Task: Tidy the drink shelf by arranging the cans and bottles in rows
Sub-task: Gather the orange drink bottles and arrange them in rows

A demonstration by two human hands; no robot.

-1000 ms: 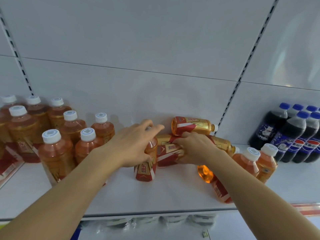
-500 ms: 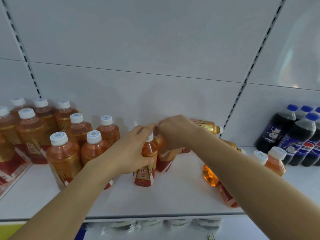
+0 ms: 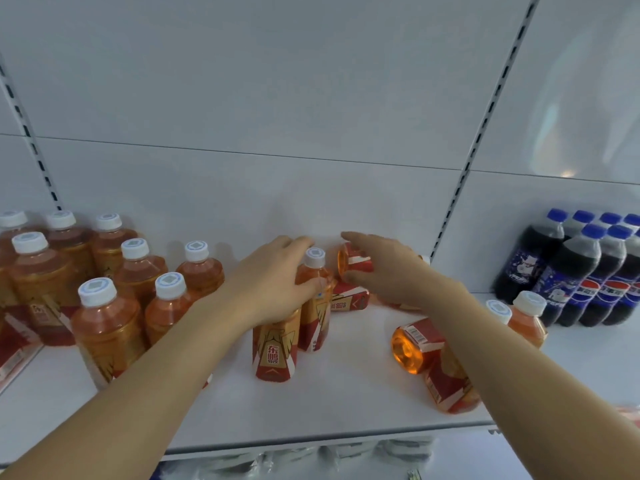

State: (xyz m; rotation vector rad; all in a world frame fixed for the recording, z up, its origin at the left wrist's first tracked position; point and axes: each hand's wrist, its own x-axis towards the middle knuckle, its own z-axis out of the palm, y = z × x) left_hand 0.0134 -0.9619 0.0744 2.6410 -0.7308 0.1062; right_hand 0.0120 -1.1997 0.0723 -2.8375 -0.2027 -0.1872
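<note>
Several orange tea bottles with white caps stand in rows at the left [image 3: 107, 327]. My left hand [image 3: 273, 282] grips the top of an upright bottle [image 3: 275, 348] mid-shelf. A second upright bottle [image 3: 314, 306] stands just behind it, touching my thumb. My right hand [image 3: 384, 268] holds a lying bottle [image 3: 351, 261] at the back, its base towards me. Under it lies another bottle [image 3: 349, 299]. Two more bottles lie under my right forearm, one [image 3: 417, 344] nearer the middle and one [image 3: 450, 389] by the front edge.
Two upright tea bottles [image 3: 526, 317] stand right of my right arm. Dark cola bottles with blue caps [image 3: 588, 271] are packed at the far right. The white shelf [image 3: 346, 410] has its front edge close below. A slotted upright [image 3: 485, 133] runs up the back wall.
The bottle my right hand was tilting up now stands behind the one in my left hand. My right hand has moved right onto the lying bottle at the back.
</note>
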